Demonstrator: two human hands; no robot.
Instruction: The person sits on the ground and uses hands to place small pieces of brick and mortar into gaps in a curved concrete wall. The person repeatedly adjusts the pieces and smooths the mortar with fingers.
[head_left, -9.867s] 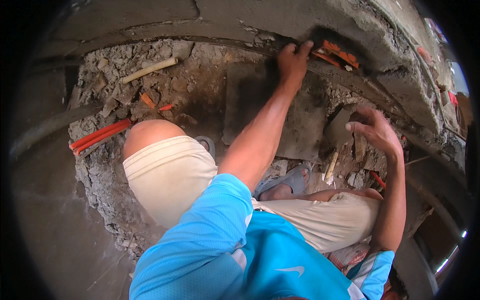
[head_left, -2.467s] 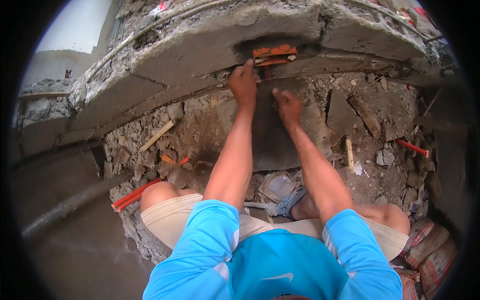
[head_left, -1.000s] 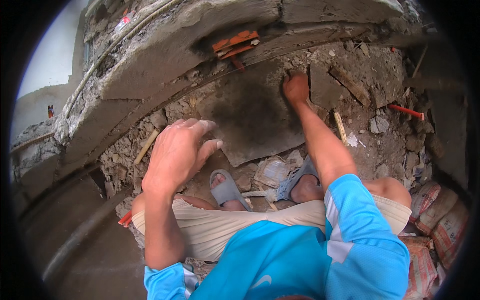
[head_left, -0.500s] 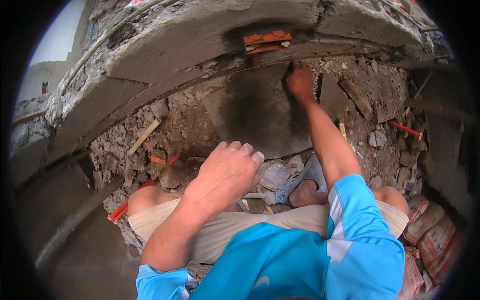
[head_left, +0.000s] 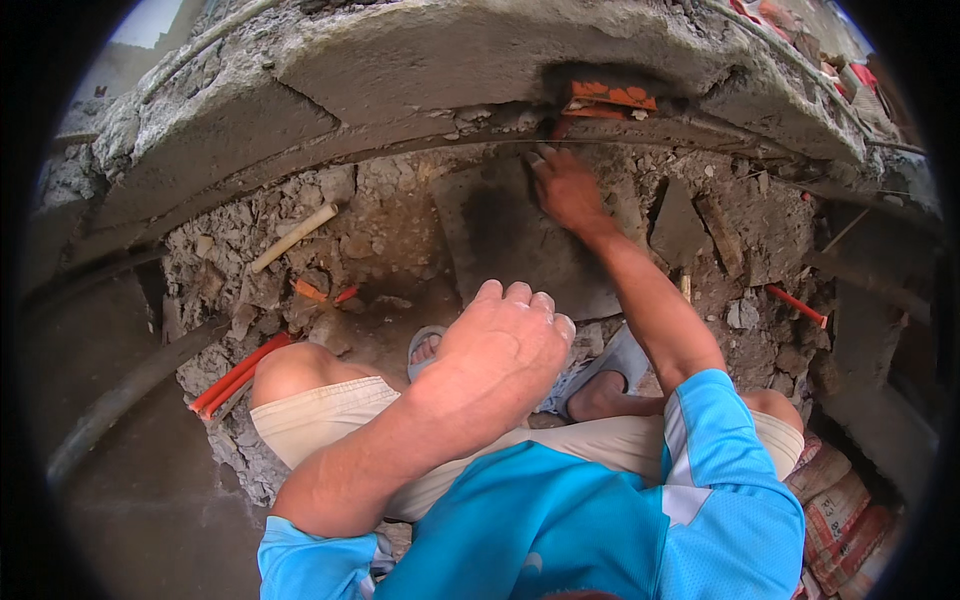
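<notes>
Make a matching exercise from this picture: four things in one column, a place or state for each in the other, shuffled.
Things:
1. right hand
2. left hand
3. orange brick
4. pale stick

Places or states:
A. set in a gap in the grey wall
B. lying slanted on the rubble at left
C. pressed on the top of the dark flat slab
D. raised in mid-air above the knees, holding nothing

Pairs: 1-C, 2-D, 3-A, 4-B
</notes>
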